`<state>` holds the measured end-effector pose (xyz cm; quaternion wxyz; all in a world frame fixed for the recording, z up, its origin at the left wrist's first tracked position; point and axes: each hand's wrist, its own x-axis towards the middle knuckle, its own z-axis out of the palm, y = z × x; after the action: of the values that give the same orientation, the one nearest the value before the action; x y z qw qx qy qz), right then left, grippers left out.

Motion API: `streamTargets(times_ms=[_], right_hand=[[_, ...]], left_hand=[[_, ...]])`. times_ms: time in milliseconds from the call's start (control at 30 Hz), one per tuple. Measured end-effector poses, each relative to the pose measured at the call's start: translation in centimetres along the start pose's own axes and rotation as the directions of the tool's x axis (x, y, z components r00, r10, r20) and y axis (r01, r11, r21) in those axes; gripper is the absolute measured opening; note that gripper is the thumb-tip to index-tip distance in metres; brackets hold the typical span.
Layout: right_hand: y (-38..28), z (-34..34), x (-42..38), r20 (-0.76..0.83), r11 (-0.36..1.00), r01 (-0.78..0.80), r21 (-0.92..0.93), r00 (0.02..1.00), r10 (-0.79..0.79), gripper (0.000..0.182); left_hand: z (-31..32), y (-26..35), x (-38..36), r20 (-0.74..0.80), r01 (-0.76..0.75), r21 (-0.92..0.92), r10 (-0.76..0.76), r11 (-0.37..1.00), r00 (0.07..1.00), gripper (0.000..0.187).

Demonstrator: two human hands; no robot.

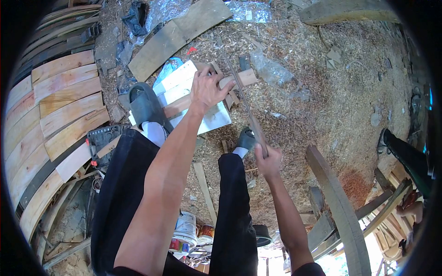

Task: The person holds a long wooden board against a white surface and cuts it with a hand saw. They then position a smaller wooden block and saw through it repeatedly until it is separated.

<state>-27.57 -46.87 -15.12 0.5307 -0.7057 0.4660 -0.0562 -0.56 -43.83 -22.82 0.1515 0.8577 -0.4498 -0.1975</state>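
Observation:
A wooden strip [250,77] lies slanting over a white sheet [216,120] and small wood pieces on the floor. My left hand [208,89] grips it from above, fingers over the far side and thumb toward the right end. My right hand [269,162] is closed round the handle of a handsaw [249,108]. The saw's long, narrow blade points away from me and crosses the strip just right of my left thumb. My left foot, in a dark slipper [146,106], is at the strip's left end.
Stacked boards [69,103] and a black tool case [107,140] lie left. A wide plank [177,39] and clear plastic [271,69] are beyond the strip. A curved beam [338,202] rises at right, near another person's leg [405,156]. Shavings cover the floor.

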Motion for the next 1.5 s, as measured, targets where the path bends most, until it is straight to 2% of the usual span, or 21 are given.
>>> streamTargets(times_ms=[67,167,267,333,433,500,533,600,667,767,900,1000,1067,1100,1167,1233,1300,1400,1500], right_hand=[[-0.7,1.8,3.5,-0.008,0.997,0.07,-0.038,0.997,-0.07,0.026],[-2.3,3.6,6.6,-0.032,0.995,0.093,-0.019,0.995,-0.094,0.028],[-2.8,2.6,5.2,-0.02,0.998,0.06,0.026,0.998,-0.059,0.028],[-0.7,1.6,2.1,0.005,0.998,0.057,-0.026,0.998,-0.057,0.027],[1.4,0.0,-1.8,-0.032,0.999,0.049,-0.007,0.998,-0.049,0.027],[1.2,-0.7,-2.2,0.024,0.997,-0.063,-0.038,0.998,0.064,0.027],[1.2,-0.7,-2.0,0.023,0.997,-0.067,-0.042,0.997,0.068,0.027],[0.9,0.8,0.5,-0.023,0.998,0.048,-0.043,0.999,-0.049,0.029],[-1.7,2.2,4.4,-0.012,0.998,0.056,-0.036,0.998,-0.057,0.032],[-3.3,3.6,7.3,-0.024,0.999,0.049,0.012,0.999,-0.049,0.033],[-1.4,1.8,3.5,-0.019,0.991,0.115,-0.066,0.993,-0.117,0.029],[1.4,-0.5,-1.0,-0.029,0.993,0.089,-0.071,0.995,-0.092,0.025],[2.4,-1.1,-2.2,0.039,0.995,-0.002,-0.099,0.999,0.006,0.022],[2.0,-0.9,-1.7,0.034,0.995,-0.004,-0.104,0.999,0.007,0.022],[0.1,0.8,1.5,-0.015,1.0,0.029,0.0,0.999,-0.029,0.026],[-1.1,2.7,5.3,-0.024,0.992,0.124,-0.035,0.992,-0.125,0.028],[-2.0,3.4,7.0,-0.025,0.993,0.113,-0.029,0.993,-0.114,0.029],[-1.7,3.1,5.8,-0.009,0.996,0.086,-0.027,0.996,-0.086,0.027],[-0.3,0.9,1.0,-0.037,0.998,0.067,-0.021,0.997,-0.067,0.023]], left_hand=[[0.4,-0.3,0.0,-0.031,-0.028,0.002,0.028,1.0,0.999,0.042],[0.5,-0.1,0.0,-0.072,-0.029,0.001,0.029,1.0,0.997,0.047],[0.4,-0.1,-0.1,-0.083,-0.025,-0.008,0.024,1.0,0.996,0.048],[0.4,-0.2,0.0,-0.057,-0.033,0.0,0.033,0.999,0.998,0.049],[0.3,-0.3,0.0,-0.007,-0.009,0.01,0.009,1.0,1.0,0.044],[0.0,-0.4,0.0,-0.014,-0.007,0.009,0.007,1.0,1.0,0.044],[0.0,-0.1,0.0,-0.014,-0.019,0.0,0.019,1.0,1.0,0.044],[-0.1,0.0,0.2,-0.003,-0.005,-0.003,0.004,1.0,1.0,0.042],[0.3,-0.2,-0.1,-0.06,-0.011,0.021,0.012,1.0,0.998,0.042],[0.3,-0.3,-0.1,-0.065,-0.041,0.001,0.041,0.999,0.997,0.042],[0.0,-0.1,-0.1,-0.027,-0.024,0.0,0.024,1.0,0.999,0.043],[0.1,-0.4,0.1,-0.029,-0.028,-0.021,0.027,0.999,0.999,0.043],[0.4,-0.2,-0.1,-0.083,-0.021,-0.01,0.02,1.0,0.996,0.044],[0.4,-0.4,0.0,-0.061,-0.05,0.013,0.05,0.999,0.997,0.043],[0.8,-0.4,0.1,-0.082,-0.051,0.006,0.051,0.999,0.995,0.042],[0.9,-0.7,-0.3,-0.083,-0.05,0.008,0.051,0.999,0.995,0.041],[1.0,-0.6,0.0,-0.076,-0.025,-0.009,0.024,1.0,0.997,0.048],[0.8,-0.3,-0.1,-0.121,-0.041,-0.011,0.04,0.999,0.992,0.048],[0.7,-0.4,0.1,-0.08,-0.053,-0.027,0.051,0.998,0.996,0.048]])
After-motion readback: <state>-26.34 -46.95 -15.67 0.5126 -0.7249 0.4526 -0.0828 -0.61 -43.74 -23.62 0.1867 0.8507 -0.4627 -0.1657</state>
